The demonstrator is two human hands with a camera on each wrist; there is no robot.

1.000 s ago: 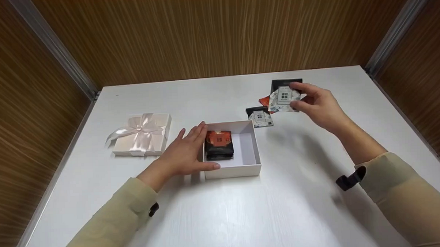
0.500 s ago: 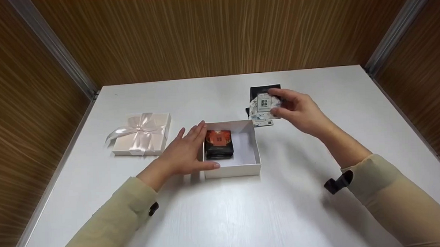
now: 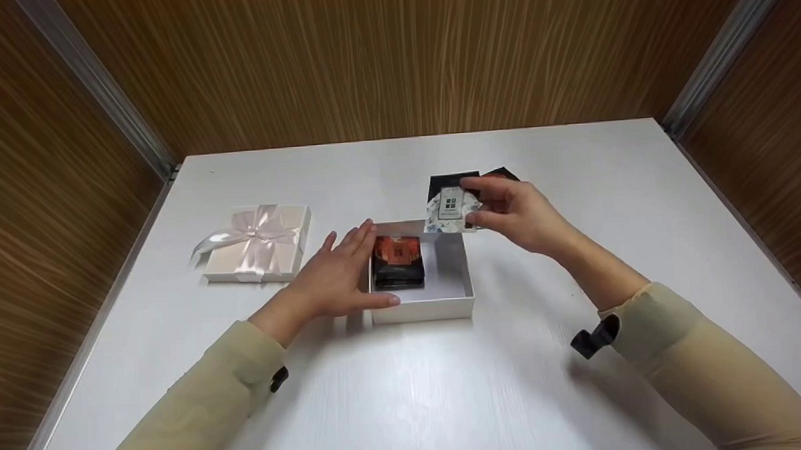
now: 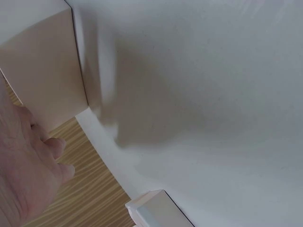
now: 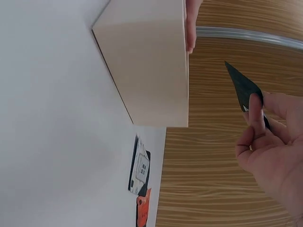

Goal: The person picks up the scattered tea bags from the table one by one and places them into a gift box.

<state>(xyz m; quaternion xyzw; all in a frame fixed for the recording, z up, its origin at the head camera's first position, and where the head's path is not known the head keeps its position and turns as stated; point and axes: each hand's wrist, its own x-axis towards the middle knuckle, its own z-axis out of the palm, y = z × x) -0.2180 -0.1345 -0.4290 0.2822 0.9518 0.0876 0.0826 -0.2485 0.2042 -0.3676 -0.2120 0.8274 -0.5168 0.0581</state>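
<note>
My right hand [image 3: 523, 214] pinches a flat black-and-white patterned sachet [image 3: 450, 206] between thumb and fingers, above the back right part of a white open box [image 3: 423, 311]. In the right wrist view the held sachet [image 5: 242, 85] shows its dark back, tilted and apart from the box. My left hand [image 3: 332, 280] rests against the box's left side with extended fingers, the thumb along the front rim. A small stack of orange-and-black sachets [image 3: 398, 258] lies in the left part of the box. In the left wrist view the left fingers [image 4: 57, 146] are beside the box wall.
A white lid with a pale pink ribbon bow [image 3: 258, 246] lies left of the box. Behind the box, a white-and-black sachet [image 5: 141, 168] and an orange one [image 5: 143, 208] lie on the white table [image 3: 406, 384]. Wood-grain panels [image 3: 395, 59] enclose the table.
My right hand has carried the pinched sachet left and toward me, from above the sachets on the table to over the box's back edge. The left hand and box have stayed in place.
</note>
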